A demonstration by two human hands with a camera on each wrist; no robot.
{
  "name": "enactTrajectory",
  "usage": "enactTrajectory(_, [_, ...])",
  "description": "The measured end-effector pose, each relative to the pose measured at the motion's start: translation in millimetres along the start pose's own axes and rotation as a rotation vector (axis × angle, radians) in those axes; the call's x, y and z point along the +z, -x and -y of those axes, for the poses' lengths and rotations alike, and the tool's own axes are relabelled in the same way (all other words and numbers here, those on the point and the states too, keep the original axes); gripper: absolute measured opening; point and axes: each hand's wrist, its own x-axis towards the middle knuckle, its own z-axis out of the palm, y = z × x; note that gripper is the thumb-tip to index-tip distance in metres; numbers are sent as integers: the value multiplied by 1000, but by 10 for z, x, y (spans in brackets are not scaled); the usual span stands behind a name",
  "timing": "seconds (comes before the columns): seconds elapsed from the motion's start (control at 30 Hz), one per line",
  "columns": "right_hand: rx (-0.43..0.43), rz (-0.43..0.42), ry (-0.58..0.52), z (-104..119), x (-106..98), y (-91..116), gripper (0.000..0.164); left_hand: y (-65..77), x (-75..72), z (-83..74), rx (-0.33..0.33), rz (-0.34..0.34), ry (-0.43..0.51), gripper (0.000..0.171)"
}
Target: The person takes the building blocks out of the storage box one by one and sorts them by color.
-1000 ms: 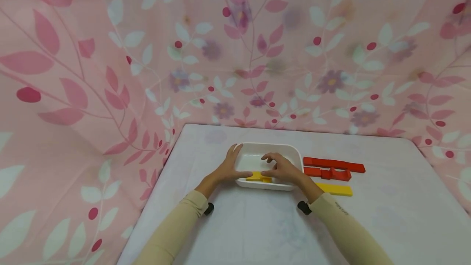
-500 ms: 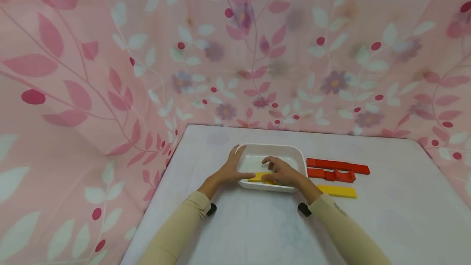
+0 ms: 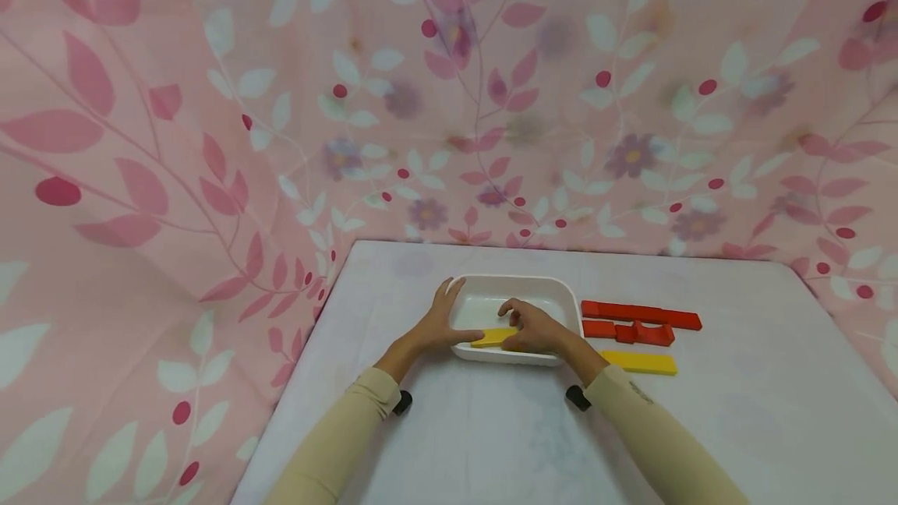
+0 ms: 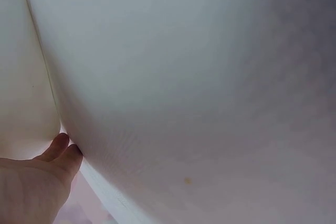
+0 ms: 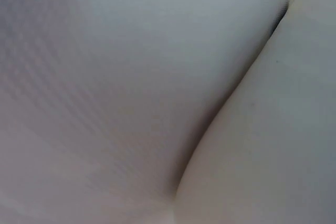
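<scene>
A white tray (image 3: 522, 282) stands on the table with a flat yellow piece (image 3: 493, 337) inside, near its front wall. My left hand (image 3: 436, 324) is at the tray's left end, fingers fairly straight along the rim and thumb reaching in to the piece's left end. From the right, my right hand (image 3: 539, 331) reaches into the tray with curled fingers and grips the right end of the yellow piece, hiding that end. The left wrist view catches only part of the left hand (image 4: 44, 182) beside a sleeve. Just sleeve and white cloth fill the right wrist view.
Right of the tray lie a long red bar (image 3: 641, 315), a red piece with a curved cradle (image 3: 645, 333) and a flat yellow bar (image 3: 640, 363). White cloth covers the table (image 3: 491, 443). A pink floral curtain (image 3: 449, 100) hangs behind and at the left.
In the tray, the yellow piece has turned slightly, its right end shifting up in the head view under my right hand. My left hand stays at the tray's left end.
</scene>
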Motion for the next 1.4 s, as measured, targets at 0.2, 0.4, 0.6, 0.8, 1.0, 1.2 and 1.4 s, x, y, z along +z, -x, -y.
enactTrajectory(0.2, [27, -10, 20, -14, 8, -13, 41, 8, 14, 2, -19, 3, 8, 110])
enactTrajectory(0.4, [85, 2, 9, 0, 10, -24, 35, -1, 14, 9, -13, -2, -3, 111])
enactTrajectory(0.6, [78, -2, 54, 11, 24, -30, 28, -3, 0, 18, -1, -4, 13, 112])
enactTrajectory(0.8, [21, -13, 78, 35, 22, 2, 28, 9, -3, 14, -2, -2, 33, 114])
enactTrajectory(1.0, [-54, -26, 108, 56, 2, 22, 30, 6, 1, 27, 4, -5, 46, 115])
enactTrajectory(1.2, [-49, -26, 120, 37, 6, 4, 31, 4, -3, 28, 4, -4, 49, 114])
enactTrajectory(1.4, [-73, -29, 132, 22, 12, 7, 31, 10, 6, 32, -4, -9, 59, 114])
